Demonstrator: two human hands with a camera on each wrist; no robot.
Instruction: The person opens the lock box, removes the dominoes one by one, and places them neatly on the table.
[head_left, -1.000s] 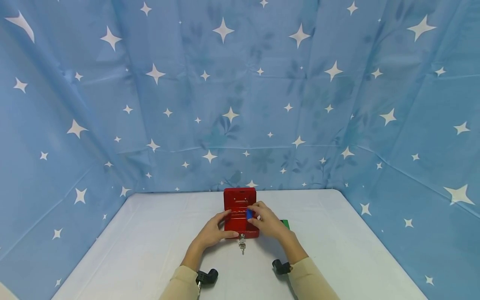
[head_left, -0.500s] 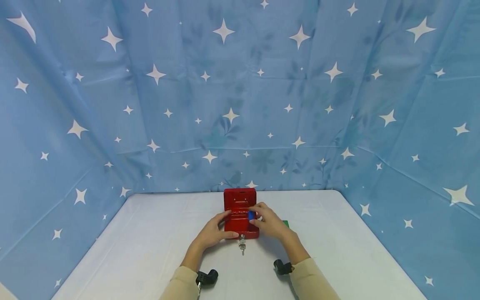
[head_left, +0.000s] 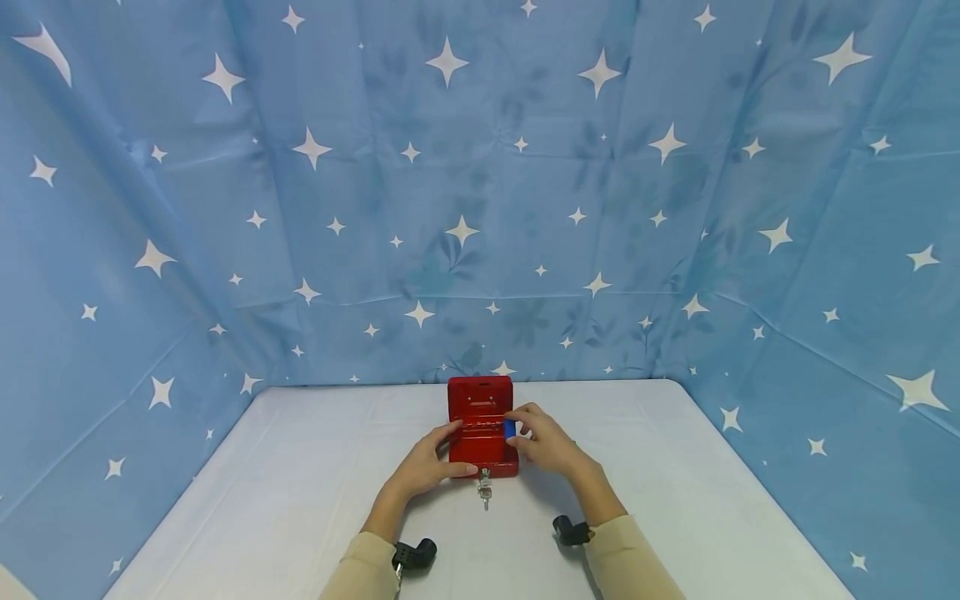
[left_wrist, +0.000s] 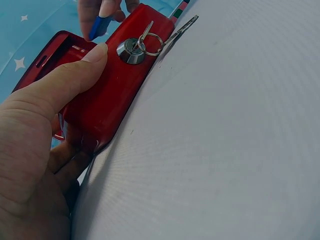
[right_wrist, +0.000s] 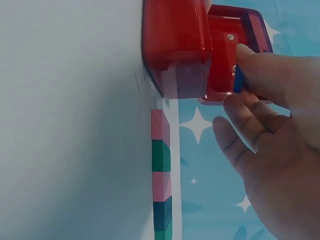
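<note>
A red metal cash box sits on the white table with its lid raised toward the back. My left hand grips the box's left side, the thumb lying over the front top edge. At the box's right edge, my right hand pinches a small blue block between thumb and fingers. From the right wrist, the blue block appears raised above the box's rim, in front of the open lid. A silver lock on the front wall holds a key, with a ring and second key hanging from it.
To the right of the box, a row of pink, green and dark blue blocks stands on the table, mostly hidden behind my right hand in the head view. A blue curtain with white stars surrounds the table's back and sides.
My right hand has shifted rightward with the blue block, from over the box's inside to its right edge. The left hand and the box have stayed in place.
</note>
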